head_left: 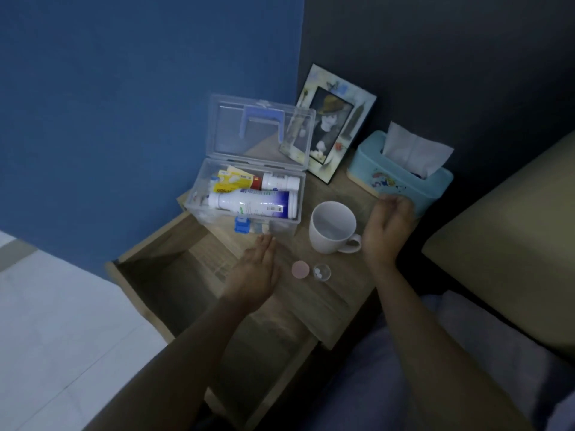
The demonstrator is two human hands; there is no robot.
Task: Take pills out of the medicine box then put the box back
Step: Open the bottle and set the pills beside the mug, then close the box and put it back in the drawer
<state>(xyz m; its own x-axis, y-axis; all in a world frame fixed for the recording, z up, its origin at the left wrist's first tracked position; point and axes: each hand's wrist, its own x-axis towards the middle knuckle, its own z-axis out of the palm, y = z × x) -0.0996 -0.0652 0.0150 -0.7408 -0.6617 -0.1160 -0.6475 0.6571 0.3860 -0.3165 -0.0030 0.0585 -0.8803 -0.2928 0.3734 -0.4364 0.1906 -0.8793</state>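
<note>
The clear plastic medicine box (199, 194) stands on the wooden nightstand with its lid (264, 132) raised and a blue latch (242, 225) at the front. Inside lie a large white bottle (252, 204), a smaller white bottle (280, 182) and a yellow packet (231, 181). A small clear cup (321, 272) with two white pills stands near the front, a pink cap (300, 269) beside it. My left hand (256, 269) lies flat, fingers extended, just in front of the box. My right hand (387, 227) hovers loosely curled to the right of the mug, holding nothing that I can see.
A white mug (332, 227) stands between my hands. A teal tissue box (401, 178) and a picture frame (336, 122) sit at the back. The nightstand's drawer (174, 284) is pulled open below left. A bed edge (504, 244) lies to the right.
</note>
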